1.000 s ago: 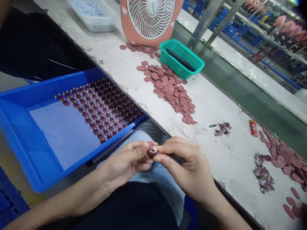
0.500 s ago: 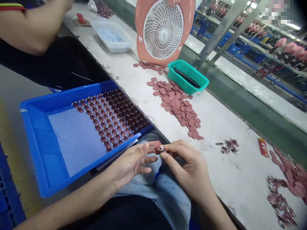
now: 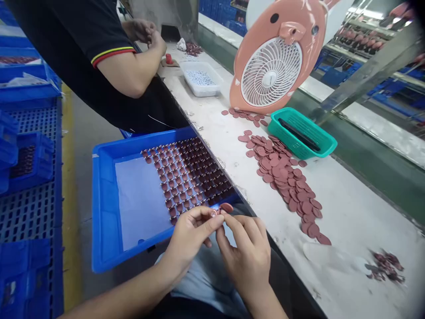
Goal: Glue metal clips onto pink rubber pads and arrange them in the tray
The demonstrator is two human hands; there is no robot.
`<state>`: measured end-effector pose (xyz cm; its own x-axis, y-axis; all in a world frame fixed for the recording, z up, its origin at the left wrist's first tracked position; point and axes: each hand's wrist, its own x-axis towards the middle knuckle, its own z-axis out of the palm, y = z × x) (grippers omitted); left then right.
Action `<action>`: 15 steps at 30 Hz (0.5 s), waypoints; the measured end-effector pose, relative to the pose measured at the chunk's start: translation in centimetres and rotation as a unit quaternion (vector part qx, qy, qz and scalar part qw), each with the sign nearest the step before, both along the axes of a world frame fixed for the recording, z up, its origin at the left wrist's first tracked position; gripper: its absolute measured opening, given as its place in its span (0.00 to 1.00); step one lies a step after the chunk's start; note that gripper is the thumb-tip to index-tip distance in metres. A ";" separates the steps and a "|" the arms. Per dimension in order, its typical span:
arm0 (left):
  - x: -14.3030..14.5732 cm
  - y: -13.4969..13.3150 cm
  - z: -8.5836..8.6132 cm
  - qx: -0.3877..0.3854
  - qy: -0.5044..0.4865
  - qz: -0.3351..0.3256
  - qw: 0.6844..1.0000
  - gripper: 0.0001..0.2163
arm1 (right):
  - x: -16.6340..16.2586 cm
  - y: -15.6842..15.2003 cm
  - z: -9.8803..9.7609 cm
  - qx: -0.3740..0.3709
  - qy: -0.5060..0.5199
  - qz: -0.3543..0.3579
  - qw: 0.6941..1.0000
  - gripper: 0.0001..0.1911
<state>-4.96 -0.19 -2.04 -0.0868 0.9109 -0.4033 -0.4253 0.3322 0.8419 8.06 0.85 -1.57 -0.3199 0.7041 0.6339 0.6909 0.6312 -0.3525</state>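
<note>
My left hand (image 3: pixel 192 230) and my right hand (image 3: pixel 245 250) meet over my lap, both with fingertips pinched. Between them is a reddish-brown oval disc (image 3: pixel 226 207), joined or pressed to a small shiny part that the fingers mostly hide. Just beyond my left hand is a blue tray (image 3: pixel 102 212) lined with pale paper (image 3: pixel 139 199). Rows of small brown pieces with light-coloured ends (image 3: pixel 179 177) fill its right side. On the white table to the right, a long heap of loose reddish-brown discs (image 3: pixel 285 177) spreads out.
A pink animal-shaped fan (image 3: pixel 242 57) stands behind a green basket (image 3: pixel 299 148) holding a black bar-like object. Small dark shiny parts (image 3: pixel 387 266) lie at the right. A co-worker's arm (image 3: pixel 133 75) is beside a white tub (image 3: pixel 202 91). Blue bins (image 3: pixel 26 279) stand at left.
The view has swung left, so the table's things appear further right. My left fingers, spread before, have curled in to pinch the disc piece with my right fingers.
</note>
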 end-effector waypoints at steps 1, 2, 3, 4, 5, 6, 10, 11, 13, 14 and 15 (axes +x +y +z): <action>-0.5 0.1 -0.3 -0.002 0.026 0.008 1.000 0.17 | -0.2 0.1 0.1 -0.004 0.001 0.007 1.000 0.08; -1.1 0.3 -0.7 -0.007 0.054 0.017 0.998 0.17 | -0.4 0.1 0.2 -0.001 0.002 0.017 1.000 0.09; -2.1 0.7 -1.1 -0.013 0.083 0.029 0.996 0.18 | -0.4 0.0 0.4 0.007 0.003 0.030 1.000 0.10; -3.5 1.2 -1.7 -0.018 0.114 0.044 0.992 0.19 | -0.3 -0.1 0.6 0.019 0.006 0.043 0.999 0.10; -5.3 1.8 -2.5 -0.022 0.145 0.062 0.987 0.20 | -0.1 -0.3 0.7 0.029 0.006 0.052 0.998 0.11; -7.4 2.6 -3.3 -0.023 0.184 0.085 0.979 0.21 | 0.3 -0.5 0.7 0.037 0.003 0.056 0.998 0.11; -17.3 6.7 -7.2 -0.056 0.389 0.146 0.908 0.17 | 2.4 -1.7 -0.3 0.045 -0.002 0.012 0.999 0.13; -19.5 7.7 -8.0 -0.069 0.437 0.134 0.887 0.14 | 2.9 -1.9 -0.8 0.040 0.000 -0.010 0.999 0.13; -22.9 9.3 -9.5 -0.092 0.512 0.089 0.850 0.11 | 3.7 -2.4 -1.7 0.023 0.003 -0.051 0.998 0.14; -24.0 9.9 -10.1 -0.104 0.540 0.066 0.833 0.12 | 4.0 -2.6 -2.1 0.016 0.003 -0.065 0.998 0.14; -24.8 10.5 -10.6 -0.114 0.563 0.045 0.817 0.12 | 4.3 -2.7 -2.4 0.014 0.003 -0.074 0.997 0.14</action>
